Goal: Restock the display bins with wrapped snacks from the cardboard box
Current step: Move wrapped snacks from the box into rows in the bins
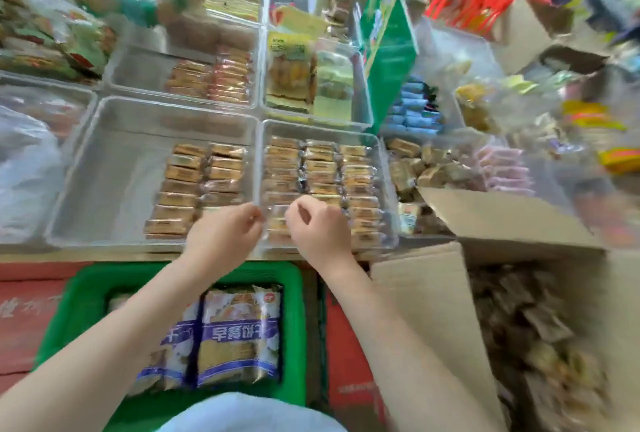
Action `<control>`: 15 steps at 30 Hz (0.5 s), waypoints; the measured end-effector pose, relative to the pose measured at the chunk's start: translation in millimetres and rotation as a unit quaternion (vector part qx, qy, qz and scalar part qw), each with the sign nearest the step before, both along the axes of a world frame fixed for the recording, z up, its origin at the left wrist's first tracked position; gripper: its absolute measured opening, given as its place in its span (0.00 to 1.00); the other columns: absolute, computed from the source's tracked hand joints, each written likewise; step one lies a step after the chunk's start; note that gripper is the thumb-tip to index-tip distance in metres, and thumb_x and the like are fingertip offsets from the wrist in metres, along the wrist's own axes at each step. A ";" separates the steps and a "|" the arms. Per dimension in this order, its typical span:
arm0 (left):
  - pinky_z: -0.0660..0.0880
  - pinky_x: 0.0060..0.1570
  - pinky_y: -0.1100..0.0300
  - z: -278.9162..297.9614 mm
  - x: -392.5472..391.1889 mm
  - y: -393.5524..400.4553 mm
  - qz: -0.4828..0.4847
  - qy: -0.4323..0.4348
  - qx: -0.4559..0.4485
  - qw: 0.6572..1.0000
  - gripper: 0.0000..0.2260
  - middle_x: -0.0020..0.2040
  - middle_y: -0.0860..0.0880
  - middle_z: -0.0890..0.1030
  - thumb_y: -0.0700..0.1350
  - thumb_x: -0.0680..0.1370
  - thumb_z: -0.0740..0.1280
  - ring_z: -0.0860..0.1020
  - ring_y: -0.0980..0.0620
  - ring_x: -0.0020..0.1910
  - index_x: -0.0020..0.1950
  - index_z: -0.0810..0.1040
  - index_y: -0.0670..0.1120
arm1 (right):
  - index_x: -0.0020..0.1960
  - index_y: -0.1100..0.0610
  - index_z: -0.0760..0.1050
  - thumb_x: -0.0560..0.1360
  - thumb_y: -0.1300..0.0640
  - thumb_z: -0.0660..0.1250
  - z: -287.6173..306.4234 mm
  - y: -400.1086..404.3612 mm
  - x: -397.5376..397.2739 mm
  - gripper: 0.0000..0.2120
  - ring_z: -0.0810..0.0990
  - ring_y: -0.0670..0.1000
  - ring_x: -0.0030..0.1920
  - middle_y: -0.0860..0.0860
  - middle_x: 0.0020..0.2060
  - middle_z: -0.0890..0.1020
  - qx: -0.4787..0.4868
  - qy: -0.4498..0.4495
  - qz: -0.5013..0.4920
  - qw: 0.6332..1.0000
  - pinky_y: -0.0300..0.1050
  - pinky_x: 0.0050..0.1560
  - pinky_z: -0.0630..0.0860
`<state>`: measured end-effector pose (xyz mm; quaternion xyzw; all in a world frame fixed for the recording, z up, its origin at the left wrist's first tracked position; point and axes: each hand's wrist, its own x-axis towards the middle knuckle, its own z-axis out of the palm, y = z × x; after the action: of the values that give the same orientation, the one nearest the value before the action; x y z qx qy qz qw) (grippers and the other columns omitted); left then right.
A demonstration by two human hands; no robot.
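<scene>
left hand (pixel 225 234): curled, grip unclear | right hand (pixel 317 229): pinched wrapped snack (pixel 277 220) | centre frame, over clear bin (pixel 388 154)

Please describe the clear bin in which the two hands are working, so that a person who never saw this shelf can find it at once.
Start from the green basket on the floor and go up to the front row of clear bins. The bin stands just right of the centre, and the left hand and right hand meet at its near edge. Unlike the half-empty bin to its left, it is packed with three rows of brown snacks.
</scene>
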<state>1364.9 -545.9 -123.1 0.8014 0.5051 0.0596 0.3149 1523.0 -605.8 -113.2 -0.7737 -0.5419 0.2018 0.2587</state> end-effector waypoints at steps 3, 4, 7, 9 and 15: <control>0.81 0.46 0.51 16.1 68.7 -62.0 -0.061 -0.028 0.003 0.998 0.09 0.55 0.49 0.83 0.51 0.81 0.62 0.81 0.47 0.48 0.56 0.81 0.54 | 0.33 0.56 0.71 0.78 0.52 0.60 33.6 -74.1 65.3 0.15 0.69 0.49 0.28 0.45 0.25 0.70 0.115 -0.018 -0.106 0.987 0.42 0.29 0.62; 0.80 0.50 0.50 22.6 96.6 -82.3 -0.080 -0.044 0.004 0.996 0.09 0.58 0.50 0.81 0.51 0.81 0.62 0.79 0.47 0.51 0.57 0.80 0.54 | 0.32 0.54 0.68 0.76 0.51 0.58 43.5 -98.4 90.4 0.15 0.67 0.49 0.28 0.44 0.24 0.68 0.148 -0.029 -0.143 0.978 0.42 0.30 0.61; 0.74 0.55 0.51 42.8 181.1 -146.5 -0.153 -0.099 0.037 0.982 0.10 0.62 0.50 0.74 0.49 0.82 0.63 0.73 0.47 0.59 0.61 0.80 0.53 | 0.34 0.55 0.72 0.75 0.50 0.58 55.8 -170.7 174.7 0.14 0.72 0.52 0.31 0.48 0.27 0.75 0.192 -0.066 -0.233 0.951 0.46 0.34 0.64; 0.71 0.57 0.51 51.8 229.1 -184.9 -0.189 -0.119 0.110 0.969 0.10 0.62 0.50 0.76 0.49 0.81 0.64 0.73 0.46 0.61 0.59 0.82 0.53 | 0.40 0.58 0.78 0.77 0.53 0.61 49.1 -214.0 232.5 0.12 0.78 0.56 0.39 0.53 0.36 0.82 0.115 -0.083 -0.274 0.951 0.47 0.37 0.68; 0.74 0.57 0.50 37.5 306.8 -254.6 -0.248 -0.074 0.138 0.956 0.10 0.56 0.49 0.82 0.46 0.80 0.64 0.79 0.45 0.55 0.55 0.84 0.50 | 0.70 0.57 0.69 0.78 0.55 0.64 4.4 -292.3 363.8 0.21 0.71 0.62 0.66 0.60 0.65 0.69 -0.166 -0.066 -0.343 0.922 0.54 0.64 0.70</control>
<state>1671.7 -800.5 -85.6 0.9305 0.2523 0.1080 0.2426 1886.8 -898.1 -108.7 -0.9557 -0.2181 0.1359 0.1437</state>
